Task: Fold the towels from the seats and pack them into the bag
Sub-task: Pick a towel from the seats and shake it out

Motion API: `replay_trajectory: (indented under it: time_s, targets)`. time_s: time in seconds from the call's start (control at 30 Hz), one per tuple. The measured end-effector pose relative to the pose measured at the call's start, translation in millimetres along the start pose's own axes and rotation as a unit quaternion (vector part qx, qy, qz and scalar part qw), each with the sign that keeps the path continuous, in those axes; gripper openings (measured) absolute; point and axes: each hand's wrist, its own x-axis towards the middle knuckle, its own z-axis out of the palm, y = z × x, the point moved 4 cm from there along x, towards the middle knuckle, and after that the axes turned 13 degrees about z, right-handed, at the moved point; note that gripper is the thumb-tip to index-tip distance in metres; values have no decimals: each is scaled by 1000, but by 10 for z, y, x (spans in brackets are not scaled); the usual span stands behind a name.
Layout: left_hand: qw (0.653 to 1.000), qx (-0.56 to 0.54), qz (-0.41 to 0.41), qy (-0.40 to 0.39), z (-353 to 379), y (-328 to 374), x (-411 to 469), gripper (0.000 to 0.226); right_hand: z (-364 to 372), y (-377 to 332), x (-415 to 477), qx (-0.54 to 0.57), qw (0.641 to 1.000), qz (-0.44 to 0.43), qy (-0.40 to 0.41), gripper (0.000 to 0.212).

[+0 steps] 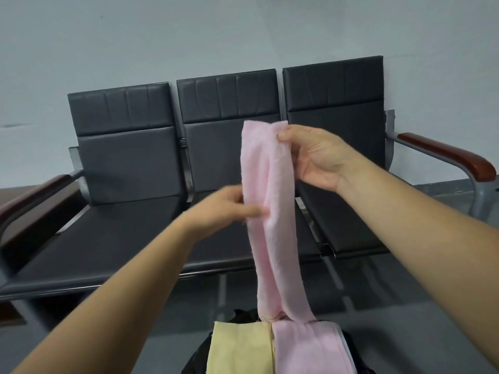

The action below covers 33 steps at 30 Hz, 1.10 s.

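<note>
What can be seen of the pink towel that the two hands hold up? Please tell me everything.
The pink towel is soft, fuzzy cloth, folded lengthwise into a long narrow strip that hangs in front of the seats. The right hand pinches its top edge; the left hand grips its left edge halfway down. Its lower end reaches the dark bag, beside a yellow towel, and meets more pink cloth there; whether that is the same towel I cannot tell.

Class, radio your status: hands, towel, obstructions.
Right hand pinches top of pink towel; left hand pinches it midway. Lower end reaches bag. Nothing obstructing.
</note>
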Motion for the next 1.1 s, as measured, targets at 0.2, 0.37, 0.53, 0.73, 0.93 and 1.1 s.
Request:
replay_trajectory:
  time_s: [0.2, 0.37, 0.53, 0.73, 0.93, 1.1]
  targets:
    - [987, -147, -55, -38, 367, -334, -106, 28, -279, 148, 76, 20, 990, 47, 128, 29]
    - [932, -359, -24, 30, 561, -288, -40, 43, -526, 743, 174, 38, 972, 166, 161, 15]
    - [847, -516, 1, 126, 548, -436, 52, 47, -619, 1276, 90, 73, 968, 240, 20, 62]
    - [876, -454, -7, 162, 524, -795, 109, 48, -697, 1825, 91, 71, 953, 293, -17, 47]
    - [914, -348, -62, 197, 432, -1171, 114, 52, -826, 1958, 234, 55, 966, 238, 80, 40]
    - [964, -218, -77, 129, 457, -1416, 130, 63, -894, 1827, 407, 139, 973, 133, 130, 41]
